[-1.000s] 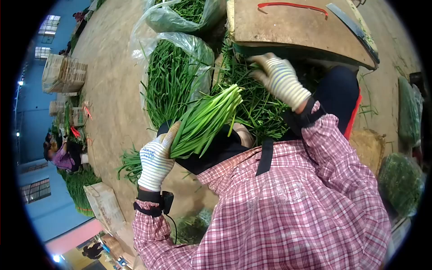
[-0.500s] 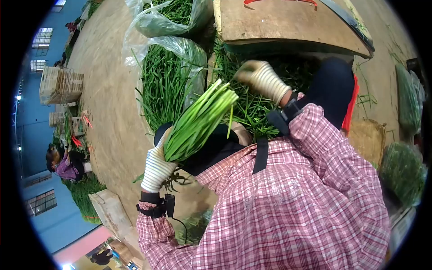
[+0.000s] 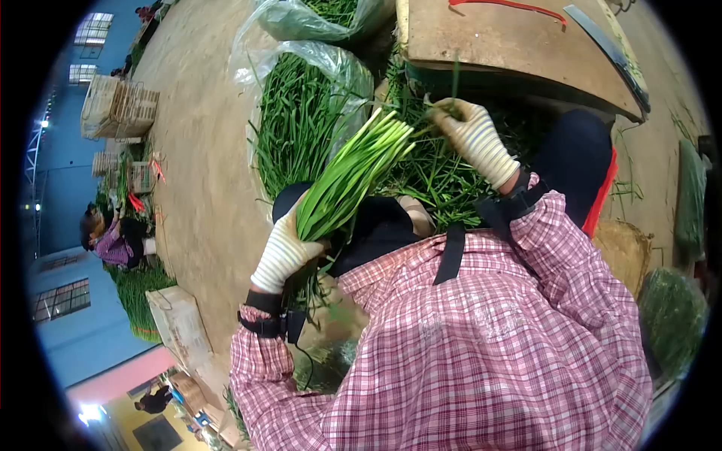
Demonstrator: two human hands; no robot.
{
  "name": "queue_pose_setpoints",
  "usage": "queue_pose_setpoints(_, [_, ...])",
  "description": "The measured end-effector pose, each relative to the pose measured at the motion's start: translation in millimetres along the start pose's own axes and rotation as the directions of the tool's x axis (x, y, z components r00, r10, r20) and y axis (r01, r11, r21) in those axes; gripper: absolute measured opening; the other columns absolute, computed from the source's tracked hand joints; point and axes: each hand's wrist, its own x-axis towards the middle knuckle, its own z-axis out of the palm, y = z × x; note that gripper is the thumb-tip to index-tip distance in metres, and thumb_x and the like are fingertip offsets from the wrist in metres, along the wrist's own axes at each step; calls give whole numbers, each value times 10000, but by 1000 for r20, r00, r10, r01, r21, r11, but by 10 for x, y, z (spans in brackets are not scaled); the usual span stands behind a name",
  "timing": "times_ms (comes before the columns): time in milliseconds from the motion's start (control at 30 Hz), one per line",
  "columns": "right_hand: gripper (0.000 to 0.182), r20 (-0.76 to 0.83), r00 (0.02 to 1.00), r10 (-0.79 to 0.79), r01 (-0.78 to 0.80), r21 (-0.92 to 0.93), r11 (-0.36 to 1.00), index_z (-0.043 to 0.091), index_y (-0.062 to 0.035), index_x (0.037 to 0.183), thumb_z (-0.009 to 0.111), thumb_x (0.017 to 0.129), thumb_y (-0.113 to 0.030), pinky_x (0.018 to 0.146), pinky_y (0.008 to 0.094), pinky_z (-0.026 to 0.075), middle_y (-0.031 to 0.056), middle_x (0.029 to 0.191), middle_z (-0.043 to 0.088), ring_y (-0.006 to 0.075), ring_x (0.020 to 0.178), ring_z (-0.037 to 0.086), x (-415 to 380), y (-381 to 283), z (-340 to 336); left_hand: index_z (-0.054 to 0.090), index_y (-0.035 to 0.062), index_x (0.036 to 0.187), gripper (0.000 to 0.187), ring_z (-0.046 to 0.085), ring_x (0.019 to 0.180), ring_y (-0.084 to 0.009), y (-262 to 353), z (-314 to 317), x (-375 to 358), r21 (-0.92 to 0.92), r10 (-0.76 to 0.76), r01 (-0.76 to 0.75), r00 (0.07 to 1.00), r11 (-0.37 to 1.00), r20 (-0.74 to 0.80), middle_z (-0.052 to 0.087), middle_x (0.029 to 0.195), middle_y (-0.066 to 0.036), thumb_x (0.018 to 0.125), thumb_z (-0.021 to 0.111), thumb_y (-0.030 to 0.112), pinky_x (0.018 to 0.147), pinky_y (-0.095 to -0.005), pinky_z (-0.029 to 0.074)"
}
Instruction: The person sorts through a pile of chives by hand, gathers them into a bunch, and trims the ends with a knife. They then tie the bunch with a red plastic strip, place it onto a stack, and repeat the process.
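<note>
A bunch of garlic chives [image 3: 350, 177] lies tilted in my left hand [image 3: 286, 254], white stem ends pointing up and right. The gloved fingers wrap round its leafy lower part. My right hand [image 3: 481, 143], in a striped glove too, is just right of the stem ends, apart from the bunch. Its fingertips are pinched on thin loose chive strands [image 3: 434, 114], partly blurred. Beneath it spreads a pile of loose chive leaves [image 3: 429, 177]. Left of the pile, a clear plastic bag [image 3: 352, 79] holds more upright chives [image 3: 293, 128].
A wooden board [image 3: 481, 37] with a red strip [image 3: 511, 9] stands ahead. Another bag [image 3: 301, 24] of greens is beyond the first. White crates [image 3: 120, 105] and a seated person [image 3: 116, 240] are at the left. Wrapped green bundles [image 3: 671, 316] lie at the right.
My right hand has moved a little and its fingers now pinch strands near the stem ends. The bunch stays in my left hand. The view has shifted slightly.
</note>
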Motion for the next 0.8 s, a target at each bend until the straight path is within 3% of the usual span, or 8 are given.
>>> queue_pose_setpoints(67, [223,95,993,-69,86,-198,976,655,3,1058,611,931,-174,670,254,476,39,804,671,101,704,549,-90,-215,129,368,15,1443,869,570,1095,-126,98,0,11,-19,-23,24,999,1000,45,609,1245,-65,644,696,-80,954,-270,462])
queue_pose_setpoints(167, [190,-41,984,-171,172,24,985,661,-11,1061,596,934,-135,655,269,483,46,801,668,112,688,560,27,-86,-32,356,9,1448,876,564,1116,-128,79,-4,-27,-78,-4,7,999,997,33,603,1255,-73,647,700,-74,972,-272,455])
queue_pose_setpoints(300, [188,118,992,-54,65,-92,994,670,-35,1063,592,892,-47,664,296,517,87,844,676,163,748,622,-18,-247,-2,326,0,1459,859,556,1160,-135,81,41,-17,16,66,-66,998,998,-16,581,1298,-88,687,691,-89,995,-287,453])
queue_pose_setpoints(333, [231,172,892,-417,435,-88,896,671,-49,1061,605,842,-15,702,326,537,122,900,677,233,797,654,36,-192,145,329,-1,1458,847,554,1164,-133,89,55,-9,57,77,-77,997,995,-12,578,1307,-92,697,688,-95,994,-286,453])
queue_pose_setpoints(367, [266,244,811,-531,577,-192,794,672,-69,1061,639,798,-49,746,365,544,158,972,672,312,845,664,25,-153,174,329,-1,1458,847,554,1164,-133,92,83,7,54,82,-81,997,995,-3,578,1307,-92,697,688,-95,994,-286,453])
queue_pose_setpoints(433, [271,262,849,-459,528,-461,714,673,-81,1053,670,784,-115,762,382,536,167,963,674,334,856,661,2,-120,270,336,-12,1452,837,560,1150,-128,71,131,29,32,119,-118,992,993,-32,585,1300,-93,697,687,-96,985,-280,459])
queue_pose_setpoints(600, [251,344,904,-255,361,-290,886,657,-97,1036,690,811,-204,731,394,527,162,911,683,345,856,662,51,61,269,359,-33,1436,776,590,1092,-123,-16,155,64,-7,108,-109,991,994,-85,640,1226,-112,715,640,-85,956,-265,464])
queue_pose_setpoints(800, [303,451,869,-204,393,-377,839,629,-110,1091,691,817,-224,731,408,527,173,913,684,351,842,665,23,-57,212,374,-11,1438,787,591,1081,-117,-128,132,93,45,125,-121,989,992,-79,645,1220,-127,693,619,-72,957,-255,457])
